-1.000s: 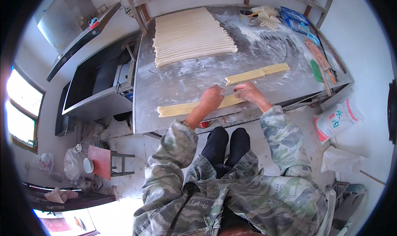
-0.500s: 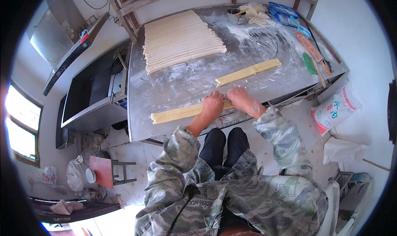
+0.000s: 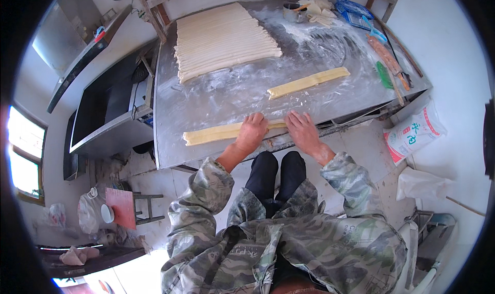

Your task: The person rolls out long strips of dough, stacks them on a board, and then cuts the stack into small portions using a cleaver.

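Observation:
A long, flat strip of pale yellow dough (image 3: pixel 214 133) lies along the near edge of the floured metal table. My left hand (image 3: pixel 251 132) is closed over this strip right of its middle, fingers curled down onto it. Toward the strip's right end, my right hand (image 3: pixel 304 132) grips it, with the fingers side by side and the thumb hidden. A short, narrowed piece of the dough shows between my hands. Farther back lies a shorter dough strip (image 3: pixel 309 82), touched by neither hand. At the back left, many thin dough strips lie side by side as a wide sheet (image 3: pixel 221 44).
A metal cup (image 3: pixel 295 13), pale dough pieces (image 3: pixel 320 11) and a blue tray (image 3: pixel 355 11) sit at the back right. A rolling pin (image 3: pixel 384 54) and a green scraper (image 3: pixel 383 75) lie along the right edge. Below stands a white-and-red sack (image 3: pixel 415 135).
My hands have moved slightly apart along the strip. My right hand's fingers are straighter and point forward more. The whole view has shifted a little.

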Motion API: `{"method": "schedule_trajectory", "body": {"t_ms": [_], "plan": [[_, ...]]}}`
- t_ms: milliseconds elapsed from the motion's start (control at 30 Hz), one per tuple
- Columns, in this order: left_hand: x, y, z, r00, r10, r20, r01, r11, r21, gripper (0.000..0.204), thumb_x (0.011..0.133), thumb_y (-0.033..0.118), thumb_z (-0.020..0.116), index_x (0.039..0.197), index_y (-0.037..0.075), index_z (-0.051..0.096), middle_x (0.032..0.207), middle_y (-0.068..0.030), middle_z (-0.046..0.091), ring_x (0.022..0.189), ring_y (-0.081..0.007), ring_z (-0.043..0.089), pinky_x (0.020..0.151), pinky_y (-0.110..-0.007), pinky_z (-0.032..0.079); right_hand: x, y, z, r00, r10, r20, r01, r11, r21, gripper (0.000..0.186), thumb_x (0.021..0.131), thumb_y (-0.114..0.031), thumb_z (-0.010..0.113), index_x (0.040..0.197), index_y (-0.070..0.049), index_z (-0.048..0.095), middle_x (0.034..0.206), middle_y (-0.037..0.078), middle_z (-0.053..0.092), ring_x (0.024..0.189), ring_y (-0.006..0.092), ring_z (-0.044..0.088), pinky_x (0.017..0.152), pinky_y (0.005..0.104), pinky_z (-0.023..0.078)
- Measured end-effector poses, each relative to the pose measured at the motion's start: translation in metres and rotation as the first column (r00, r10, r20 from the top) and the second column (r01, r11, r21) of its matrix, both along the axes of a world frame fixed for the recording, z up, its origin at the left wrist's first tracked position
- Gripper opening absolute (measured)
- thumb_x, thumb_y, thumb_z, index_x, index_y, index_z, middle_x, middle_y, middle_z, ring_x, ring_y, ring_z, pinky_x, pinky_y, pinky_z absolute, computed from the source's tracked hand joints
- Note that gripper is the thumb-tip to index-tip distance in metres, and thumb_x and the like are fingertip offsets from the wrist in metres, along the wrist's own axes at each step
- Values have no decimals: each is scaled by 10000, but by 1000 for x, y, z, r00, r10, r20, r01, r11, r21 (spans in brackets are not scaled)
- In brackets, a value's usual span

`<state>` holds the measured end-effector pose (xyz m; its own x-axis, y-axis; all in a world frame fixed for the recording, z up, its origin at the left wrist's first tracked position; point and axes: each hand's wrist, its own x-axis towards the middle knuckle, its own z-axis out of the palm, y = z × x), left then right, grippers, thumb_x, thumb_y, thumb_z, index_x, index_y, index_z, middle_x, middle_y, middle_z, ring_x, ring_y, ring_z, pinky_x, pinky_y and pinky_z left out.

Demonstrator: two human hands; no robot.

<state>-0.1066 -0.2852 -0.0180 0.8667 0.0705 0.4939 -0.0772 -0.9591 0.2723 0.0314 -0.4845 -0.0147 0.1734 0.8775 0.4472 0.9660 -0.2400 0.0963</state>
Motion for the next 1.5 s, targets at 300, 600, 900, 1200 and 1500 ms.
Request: {"method": "schedule_trajectory", "body": {"t_ms": [300, 600, 900, 1200, 1500], "plan": [[-32, 20, 10, 997, -30, 72, 34, 998, -51, 158, 782, 125, 659, 917, 54, 617, 990, -115, 534, 977, -314, 573, 826, -430, 492, -19, 26, -7, 982, 13, -190, -9, 1000, 22, 446, 915, -200, 606, 1308, 8, 568, 1350, 185, 577, 1303, 323, 512, 1100, 497, 371], [-66, 47, 11, 998, 25, 51, -20, 996, -91, 281, 789, 121, 683, 1049, 21, 647, 1018, -129, 568, 1000, -318, 590, 866, -435, 502, -47, 57, -9, 977, 29, -210, -30, 1000, -1, 504, 910, -201, 619, 1358, 12, 529, 1389, 173, 549, 1343, 326, 474, 1119, 489, 343], [-101, 77, 13, 998, 49, -28, -49, 999, -9, 337, 774, 133, 714, 1088, 28, 652, 1029, -118, 568, 988, -315, 586, 860, -425, 495, -81, 87, 2, 960, 103, -262, -95, 995, 42, 501, 895, -199, 625, 1342, 9, 534, 1396, 164, 539, 1351, 324, 456, 1102, 512, 337], [-134, 107, 14, 994, 70, -86, -67, 997, 36, 333, 765, 164, 733, 1068, 46, 657, 1024, -111, 567, 1014, -299, 580, 877, -425, 482, -121, 123, -15, 976, 102, -193, -104, 995, 2, 570, 894, -204, 636, 1401, 13, 490, 1460, 167, 491, 1388, 315, 427, 1125, 525, 318], [-174, 133, 23, 990, 82, -114, -82, 997, 0, 384, 774, 160, 749, 1128, 41, 663, 1097, -113, 593, 1050, -315, 587, 938, -431, 464, -154, 156, -5, 965, 169, -202, -171, 985, 9, 516, 944, -251, 581, 1378, 15, 495, 1415, 195, 518, 1367, 340, 447, 1114, 553, 327]]}}
